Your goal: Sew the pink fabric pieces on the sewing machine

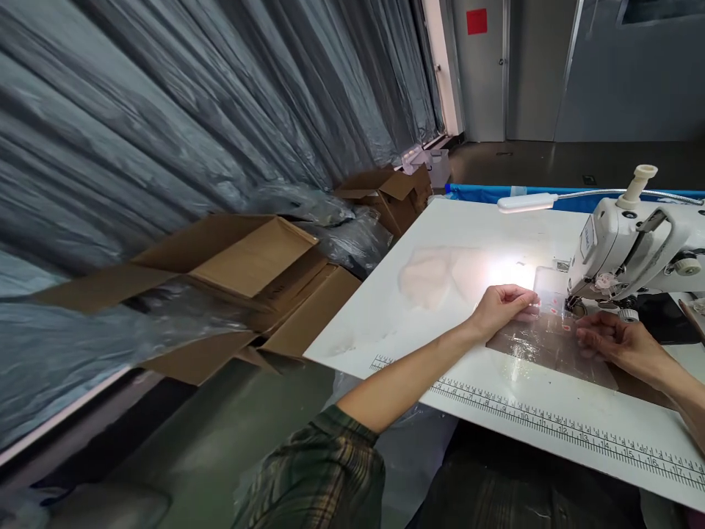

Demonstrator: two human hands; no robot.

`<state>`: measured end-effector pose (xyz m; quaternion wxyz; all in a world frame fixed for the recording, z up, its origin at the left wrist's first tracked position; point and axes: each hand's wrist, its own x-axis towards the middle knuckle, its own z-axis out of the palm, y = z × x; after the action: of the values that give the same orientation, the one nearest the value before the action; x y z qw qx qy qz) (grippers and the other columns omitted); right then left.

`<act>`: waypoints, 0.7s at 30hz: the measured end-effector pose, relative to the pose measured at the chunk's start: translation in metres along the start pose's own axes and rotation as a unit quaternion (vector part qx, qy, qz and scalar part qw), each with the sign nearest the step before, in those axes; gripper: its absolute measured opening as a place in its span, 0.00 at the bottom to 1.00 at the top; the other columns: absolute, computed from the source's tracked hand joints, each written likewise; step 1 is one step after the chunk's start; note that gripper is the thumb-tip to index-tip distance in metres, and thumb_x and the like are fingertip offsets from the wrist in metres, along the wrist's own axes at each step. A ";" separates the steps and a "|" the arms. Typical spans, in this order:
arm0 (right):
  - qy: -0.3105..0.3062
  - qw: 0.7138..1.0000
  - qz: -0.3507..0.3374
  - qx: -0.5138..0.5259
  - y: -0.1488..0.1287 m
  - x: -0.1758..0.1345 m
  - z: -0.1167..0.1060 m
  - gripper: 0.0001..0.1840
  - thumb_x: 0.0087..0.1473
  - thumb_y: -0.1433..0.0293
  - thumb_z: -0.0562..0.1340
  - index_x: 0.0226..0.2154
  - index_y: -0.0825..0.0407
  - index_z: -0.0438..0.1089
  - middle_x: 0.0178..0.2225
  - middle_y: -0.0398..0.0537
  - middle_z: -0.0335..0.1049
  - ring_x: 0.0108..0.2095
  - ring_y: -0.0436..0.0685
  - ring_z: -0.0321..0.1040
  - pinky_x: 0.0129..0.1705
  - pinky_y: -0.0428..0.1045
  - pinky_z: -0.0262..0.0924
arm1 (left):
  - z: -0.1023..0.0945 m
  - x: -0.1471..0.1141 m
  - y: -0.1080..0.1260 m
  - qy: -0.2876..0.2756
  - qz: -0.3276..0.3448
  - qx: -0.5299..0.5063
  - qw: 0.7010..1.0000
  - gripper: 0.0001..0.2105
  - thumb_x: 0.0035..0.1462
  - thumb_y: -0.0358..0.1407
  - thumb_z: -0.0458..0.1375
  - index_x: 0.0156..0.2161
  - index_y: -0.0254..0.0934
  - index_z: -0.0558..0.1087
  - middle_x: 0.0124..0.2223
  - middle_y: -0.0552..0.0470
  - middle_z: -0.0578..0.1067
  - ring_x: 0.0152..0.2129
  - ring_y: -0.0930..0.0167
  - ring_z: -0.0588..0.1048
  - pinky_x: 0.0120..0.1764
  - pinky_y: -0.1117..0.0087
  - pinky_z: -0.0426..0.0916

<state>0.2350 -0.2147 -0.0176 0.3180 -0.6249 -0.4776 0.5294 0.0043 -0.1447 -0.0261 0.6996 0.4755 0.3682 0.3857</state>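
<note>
A clear plastic sheet [529, 344] with small red marks lies on the white sewing table, partly beneath the needle area of a white sewing machine [606, 246]. At the sheet's left side, my left hand [504, 305] is closed, thumb and forefinger pinching its edge just left of the needle. My right hand [622, 344] is to the right of the needle, over the sheet's right part. Its fingers are bent and drawn together near the thumb; whatever lies between their tips is hidden. Light from the machine glares off the plastic.
The white tabletop [352, 345] has a printed ruler [523, 415] along its front edge. A white lamp [526, 203] on a bendable neck hangs above it. Open cardboard boxes [258, 257] with plastic wrap stand on the left, beside a grey curtain [220, 95].
</note>
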 end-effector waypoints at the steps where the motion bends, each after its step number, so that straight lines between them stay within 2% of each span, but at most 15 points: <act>1: 0.024 0.999 -0.002 0.023 0.001 0.000 0.003 0.34 0.29 0.41 0.73 0.30 0.49 0.73 0.26 0.47 0.75 0.28 0.58 0.74 0.32 0.52 0.71 | 0.000 -0.001 0.001 0.012 0.001 -0.023 1.000 0.15 0.48 0.40 0.74 0.33 0.29 0.78 0.38 0.45 0.82 0.32 0.71 0.81 0.39 0.68 0.79; 4: 0.073 0.995 -0.005 0.061 0.004 -0.002 0.006 0.34 0.29 0.38 0.73 0.27 0.49 0.72 0.23 0.48 0.74 0.26 0.59 0.73 0.30 0.54 0.73 | 0.000 -0.003 0.004 0.025 -0.014 -0.089 0.996 0.17 0.45 0.38 0.75 0.32 0.29 0.75 0.38 0.43 0.82 0.35 0.68 0.82 0.46 0.63 0.78; 6: 0.084 0.993 0.003 0.084 0.004 -0.004 0.006 0.35 0.26 0.38 0.74 0.25 0.49 0.72 0.23 0.49 0.74 0.25 0.59 0.73 0.31 0.55 0.73 | 0.000 -0.004 0.007 0.017 -0.029 -0.127 0.991 0.18 0.44 0.36 0.76 0.31 0.29 0.72 0.41 0.41 0.82 0.37 0.65 0.82 0.50 0.59 0.76; 10: 0.092 0.989 0.015 0.115 0.000 -0.005 0.006 0.36 0.21 0.37 0.74 0.23 0.49 0.73 0.23 0.49 0.74 0.24 0.59 0.73 0.30 0.55 0.73 | 0.002 -0.005 0.009 -0.006 -0.043 -0.199 0.979 0.17 0.48 0.34 0.74 0.32 0.31 0.69 0.51 0.36 0.78 0.46 0.58 0.80 0.57 0.51 0.71; 12: 0.101 0.987 0.011 0.127 -0.002 -0.005 0.007 0.36 0.21 0.36 0.74 0.22 0.48 0.72 0.22 0.48 0.74 0.24 0.59 0.73 0.29 0.55 0.72 | 0.003 -0.005 0.009 -0.008 -0.045 -0.222 0.974 0.16 0.50 0.33 0.73 0.32 0.31 0.68 0.52 0.35 0.77 0.49 0.55 0.79 0.59 0.48 0.68; 16: 0.121 0.981 0.015 0.150 -0.005 -0.005 0.011 0.37 0.18 0.37 0.75 0.20 0.48 0.68 0.22 0.46 0.72 0.26 0.62 0.75 0.29 0.54 0.73 | 0.005 -0.005 0.009 0.011 -0.042 -0.233 0.971 0.15 0.51 0.32 0.72 0.32 0.31 0.68 0.47 0.37 0.78 0.49 0.54 0.79 0.59 0.47 0.68; 21: 0.131 0.981 0.026 0.138 -0.005 -0.004 0.012 0.37 0.17 0.36 0.74 0.20 0.46 0.66 0.23 0.46 0.72 0.27 0.64 0.75 0.33 0.57 0.74 | 0.004 -0.005 0.006 0.025 -0.036 -0.202 0.978 0.17 0.50 0.34 0.73 0.33 0.31 0.67 0.43 0.38 0.79 0.44 0.58 0.81 0.57 0.52 0.71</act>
<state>0.2220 -0.2183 -0.0149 0.4474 -0.6510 -0.3376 0.5120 0.0044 -0.1490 -0.0189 0.7854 0.3005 0.3171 0.4386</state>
